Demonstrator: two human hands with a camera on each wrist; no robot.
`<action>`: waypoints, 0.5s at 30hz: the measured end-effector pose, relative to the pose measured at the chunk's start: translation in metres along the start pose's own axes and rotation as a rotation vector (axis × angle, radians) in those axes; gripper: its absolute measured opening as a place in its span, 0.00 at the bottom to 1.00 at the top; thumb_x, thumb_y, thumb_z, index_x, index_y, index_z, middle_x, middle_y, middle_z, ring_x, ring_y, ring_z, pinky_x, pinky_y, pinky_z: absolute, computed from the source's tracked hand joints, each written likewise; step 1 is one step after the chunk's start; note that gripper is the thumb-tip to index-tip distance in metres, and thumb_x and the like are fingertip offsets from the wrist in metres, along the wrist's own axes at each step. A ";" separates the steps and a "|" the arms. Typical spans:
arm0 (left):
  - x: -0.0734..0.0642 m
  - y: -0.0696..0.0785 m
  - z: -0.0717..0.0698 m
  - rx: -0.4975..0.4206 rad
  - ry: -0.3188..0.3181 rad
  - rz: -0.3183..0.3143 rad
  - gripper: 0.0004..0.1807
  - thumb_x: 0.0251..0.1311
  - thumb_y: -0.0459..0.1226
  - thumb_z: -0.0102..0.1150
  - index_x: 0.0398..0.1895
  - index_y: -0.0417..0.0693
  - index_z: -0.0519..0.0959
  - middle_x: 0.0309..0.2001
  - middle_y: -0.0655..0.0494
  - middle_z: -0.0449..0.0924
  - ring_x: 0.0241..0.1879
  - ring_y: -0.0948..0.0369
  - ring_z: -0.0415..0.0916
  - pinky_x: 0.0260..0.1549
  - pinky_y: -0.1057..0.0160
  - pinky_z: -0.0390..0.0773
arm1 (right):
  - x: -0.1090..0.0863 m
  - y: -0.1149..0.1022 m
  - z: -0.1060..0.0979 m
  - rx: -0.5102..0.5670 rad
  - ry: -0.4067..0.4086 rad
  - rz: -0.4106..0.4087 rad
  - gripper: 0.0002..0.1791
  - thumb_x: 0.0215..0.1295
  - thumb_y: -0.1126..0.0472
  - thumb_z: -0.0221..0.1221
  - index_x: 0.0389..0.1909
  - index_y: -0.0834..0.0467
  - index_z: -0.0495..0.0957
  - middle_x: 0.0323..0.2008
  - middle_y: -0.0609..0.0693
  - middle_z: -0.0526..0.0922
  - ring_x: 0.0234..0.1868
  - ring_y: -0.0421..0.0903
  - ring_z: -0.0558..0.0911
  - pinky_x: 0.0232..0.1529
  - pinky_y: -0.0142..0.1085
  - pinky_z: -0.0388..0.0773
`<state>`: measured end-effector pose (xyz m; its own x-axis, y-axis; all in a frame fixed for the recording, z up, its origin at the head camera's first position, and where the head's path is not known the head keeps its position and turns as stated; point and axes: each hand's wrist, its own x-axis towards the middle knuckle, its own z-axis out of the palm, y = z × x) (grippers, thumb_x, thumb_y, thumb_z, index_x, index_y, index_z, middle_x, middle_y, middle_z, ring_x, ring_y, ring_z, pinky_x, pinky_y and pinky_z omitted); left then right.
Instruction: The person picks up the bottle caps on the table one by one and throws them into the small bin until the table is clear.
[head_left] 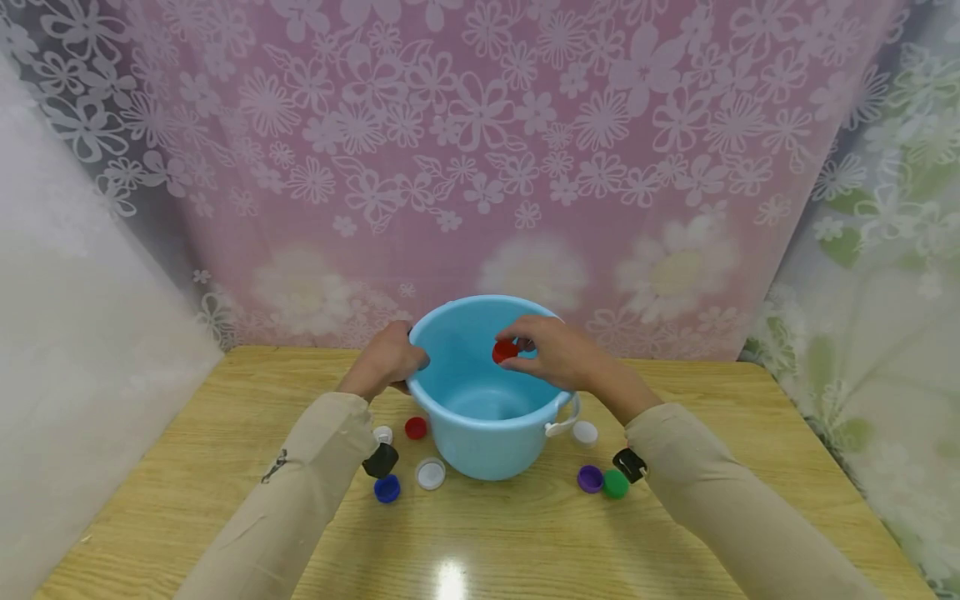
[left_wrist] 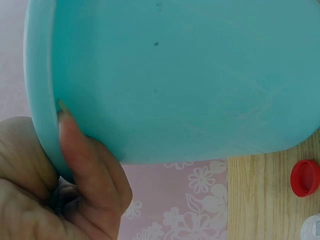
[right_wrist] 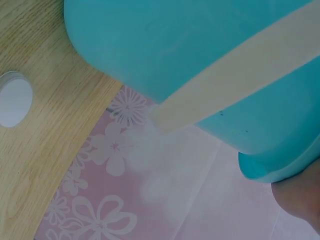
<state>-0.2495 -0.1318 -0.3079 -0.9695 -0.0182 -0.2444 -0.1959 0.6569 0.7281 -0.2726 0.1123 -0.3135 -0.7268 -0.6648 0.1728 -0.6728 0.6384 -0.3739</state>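
Tan sleeves nearest my head camera, both arms reaching toward the far edge of the wooden surface. Black wrist devices at both cuffs. Light-blue bucket on the surface, about midway between left and right edges, toward the far edge.

Left hand: grasping the bucket's rim on the left-edge side; my left wrist view shows fingers hooked over it to the inside. Right hand: pinching a red bottle cap over the bucket's mouth, I can't tell whether below rim level. My right wrist view gets only a sliver of that hand by the rim, plus the white handle across the bucket's outside.

Loose caps on the surface. Left-edge side of the bucket: second red cap near the wall, small white cap by the left wrist, blue cap and wider white cap closer to me. Right-edge side: third white cap, then purple cap and green cap side by side. Pink floral curtain behind the far edge.
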 end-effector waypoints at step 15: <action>0.000 0.000 0.000 -0.010 0.000 -0.002 0.25 0.61 0.29 0.53 0.61 0.33 0.62 0.47 0.35 0.73 0.26 0.52 0.81 0.20 0.61 0.82 | 0.000 0.000 0.000 0.020 -0.027 0.039 0.22 0.62 0.54 0.64 0.56 0.58 0.77 0.49 0.49 0.80 0.45 0.45 0.77 0.44 0.39 0.77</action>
<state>-0.2496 -0.1319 -0.3077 -0.9690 -0.0196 -0.2463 -0.1998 0.6490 0.7341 -0.2727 0.1124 -0.3137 -0.7484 -0.6497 0.1333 -0.6408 0.6563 -0.3983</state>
